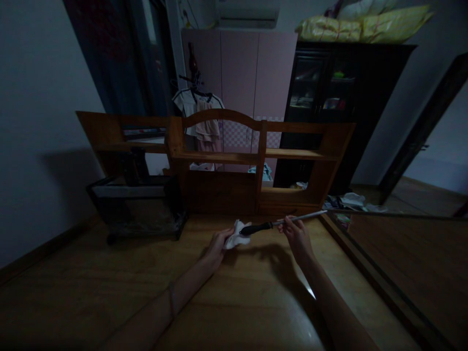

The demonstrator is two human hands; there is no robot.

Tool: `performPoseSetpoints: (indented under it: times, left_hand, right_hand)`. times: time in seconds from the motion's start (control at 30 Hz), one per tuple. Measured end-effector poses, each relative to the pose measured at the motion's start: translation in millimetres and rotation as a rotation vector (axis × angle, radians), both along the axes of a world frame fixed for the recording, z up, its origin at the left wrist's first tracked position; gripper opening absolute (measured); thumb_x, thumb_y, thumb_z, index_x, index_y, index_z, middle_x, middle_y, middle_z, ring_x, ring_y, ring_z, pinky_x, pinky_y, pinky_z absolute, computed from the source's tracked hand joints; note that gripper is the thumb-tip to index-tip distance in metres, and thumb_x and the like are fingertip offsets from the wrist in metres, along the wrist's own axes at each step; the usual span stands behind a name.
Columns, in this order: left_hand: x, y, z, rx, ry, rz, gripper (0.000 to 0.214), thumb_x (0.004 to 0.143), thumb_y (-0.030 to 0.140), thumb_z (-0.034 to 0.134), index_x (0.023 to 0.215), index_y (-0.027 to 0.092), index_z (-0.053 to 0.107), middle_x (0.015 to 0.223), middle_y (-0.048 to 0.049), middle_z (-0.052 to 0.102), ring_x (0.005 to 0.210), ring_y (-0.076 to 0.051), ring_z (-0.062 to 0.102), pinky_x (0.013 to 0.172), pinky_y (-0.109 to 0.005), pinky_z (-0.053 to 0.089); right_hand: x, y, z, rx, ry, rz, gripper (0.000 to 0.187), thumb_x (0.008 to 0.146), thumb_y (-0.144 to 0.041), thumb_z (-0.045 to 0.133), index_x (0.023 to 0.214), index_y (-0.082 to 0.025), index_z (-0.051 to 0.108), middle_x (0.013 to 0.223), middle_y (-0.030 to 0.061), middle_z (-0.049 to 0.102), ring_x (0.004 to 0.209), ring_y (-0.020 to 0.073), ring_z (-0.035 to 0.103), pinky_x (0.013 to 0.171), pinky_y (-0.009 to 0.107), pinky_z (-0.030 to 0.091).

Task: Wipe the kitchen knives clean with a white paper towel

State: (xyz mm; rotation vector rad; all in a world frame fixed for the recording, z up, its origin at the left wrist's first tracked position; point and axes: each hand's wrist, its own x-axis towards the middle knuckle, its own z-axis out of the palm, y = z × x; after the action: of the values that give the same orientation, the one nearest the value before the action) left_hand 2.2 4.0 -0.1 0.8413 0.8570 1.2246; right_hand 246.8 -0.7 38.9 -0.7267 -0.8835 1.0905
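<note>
A sharpening steel (258, 228), with a black handle and a long grey metal rod, is held nearly level above the wooden tabletop (234, 302). My right hand (298, 236) has its fingers closed around the rod just past the handle, and the thin tip points to the right. A crumpled white tissue (237, 236) is gripped in my left hand (218, 243). It lies against the butt end of the black handle. The left fingertips are partly hidden behind the tissue.
Behind my hands stands a wooden shelf unit (219, 157) along the table's back. A dark glass tank (139, 209) sits at the left. To the right runs a raised dark edge (365, 263). Farther back are a pink wardrobe (239, 73) and a black cabinet (360, 107).
</note>
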Motion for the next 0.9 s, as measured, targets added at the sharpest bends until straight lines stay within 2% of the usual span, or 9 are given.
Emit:
performPoseSetpoints:
  times: [0.1, 0.2, 0.3, 0.37, 0.43, 0.53, 0.63, 0.77, 0.9]
  left_hand:
    - [0.5, 4.1, 0.1, -0.089, -0.096, -0.043, 0.021, 0.079, 0.021, 0.058, 0.092, 0.008, 0.067, 0.08, -0.0068, 0.07, 0.063, -0.014, 0.063, 0.055, -0.02, 0.048]
    - [6.4, 2.8, 3.7, -0.139, -0.13, -0.102, 0.02, 0.082, 0.018, 0.052, 0.091, 0.006, 0.065, 0.082, -0.01, 0.07, 0.067, -0.016, 0.065, 0.062, -0.023, 0.052]
    - [13.7, -5.2, 14.7, -0.153, -0.212, -0.186, 0.029, 0.087, 0.029, 0.051, 0.098, 0.005, 0.063, 0.094, -0.0135, 0.069, 0.082, -0.02, 0.066, 0.073, -0.029, 0.054]
    - [16.5, -12.3, 24.4, -0.135, -0.318, -0.277, 0.042, 0.087, 0.043, 0.051, 0.104, 0.006, 0.06, 0.106, -0.0151, 0.065, 0.096, -0.024, 0.063, 0.081, -0.034, 0.053]
    - [16.6, -18.3, 31.8, -0.141, -0.385, -0.335, 0.049, 0.086, 0.049, 0.049, 0.107, 0.006, 0.058, 0.112, -0.0165, 0.062, 0.103, -0.026, 0.06, 0.084, -0.035, 0.052]
    - [13.8, -21.4, 32.7, -0.196, -0.386, -0.329, 0.039, 0.086, 0.037, 0.055, 0.11, 0.005, 0.056, 0.115, -0.0169, 0.061, 0.101, -0.025, 0.062, 0.08, -0.031, 0.054]
    - [11.5, -18.5, 24.8, -0.226, -0.403, -0.32, 0.036, 0.086, 0.025, 0.056, 0.114, 0.003, 0.054, 0.116, -0.018, 0.06, 0.099, -0.024, 0.063, 0.08, -0.029, 0.054]
    - [11.0, -12.9, 16.3, -0.241, -0.472, -0.225, 0.038, 0.088, 0.024, 0.053, 0.121, 0.007, 0.05, 0.114, -0.0168, 0.061, 0.096, -0.026, 0.063, 0.081, -0.038, 0.054]
    - [7.4, -9.8, 12.6, -0.22, -0.483, -0.187, 0.041, 0.087, 0.025, 0.054, 0.123, 0.006, 0.049, 0.115, -0.019, 0.061, 0.1, -0.028, 0.061, 0.084, -0.039, 0.052]
  right_hand:
    - [2.2, 1.5, -0.3, -0.009, 0.037, 0.029, 0.022, 0.07, -0.034, 0.071, 0.081, -0.021, 0.057, 0.071, -0.0005, 0.065, 0.061, 0.0123, 0.061, 0.06, 0.024, 0.049]
    - [-0.4, 0.4, -0.7, 0.001, 0.026, 0.065, 0.02, 0.072, -0.032, 0.07, 0.082, -0.021, 0.057, 0.07, -0.0012, 0.064, 0.061, 0.0114, 0.06, 0.06, 0.023, 0.048]
    - [-5.8, -2.0, -1.8, 0.011, -0.029, 0.066, 0.02, 0.072, -0.033, 0.07, 0.083, -0.021, 0.057, 0.067, -0.0018, 0.063, 0.059, 0.0112, 0.059, 0.06, 0.024, 0.048]
    - [-8.7, -3.0, -3.0, 0.006, -0.053, 0.049, 0.023, 0.071, -0.034, 0.071, 0.084, -0.02, 0.057, 0.067, -0.0015, 0.063, 0.058, 0.0117, 0.06, 0.059, 0.024, 0.048]
    - [-9.9, -2.8, -4.5, -0.008, -0.056, 0.039, 0.024, 0.07, -0.034, 0.071, 0.083, -0.02, 0.057, 0.067, -0.001, 0.063, 0.059, 0.0122, 0.06, 0.059, 0.024, 0.049]
    - [-7.8, -0.4, -7.5, -0.029, -0.034, 0.038, 0.024, 0.07, -0.034, 0.072, 0.083, -0.02, 0.057, 0.067, -0.0001, 0.065, 0.06, 0.0125, 0.061, 0.062, 0.025, 0.05]
    - [-2.1, 4.0, -12.1, -0.065, 0.0, 0.045, 0.023, 0.07, -0.032, 0.071, 0.082, -0.02, 0.056, 0.069, 0.0011, 0.066, 0.061, 0.0139, 0.063, 0.062, 0.025, 0.05]
    - [5.3, 8.4, -18.6, -0.134, 0.038, 0.042, 0.021, 0.067, -0.03, 0.07, 0.076, -0.02, 0.054, 0.066, 0.0017, 0.067, 0.056, 0.0155, 0.063, 0.055, 0.025, 0.05]
    - [5.6, 6.6, -17.8, -0.13, 0.042, 0.048, 0.02, 0.068, -0.031, 0.069, 0.074, -0.02, 0.053, 0.068, 0.0027, 0.067, 0.058, 0.0159, 0.063, 0.057, 0.026, 0.051]
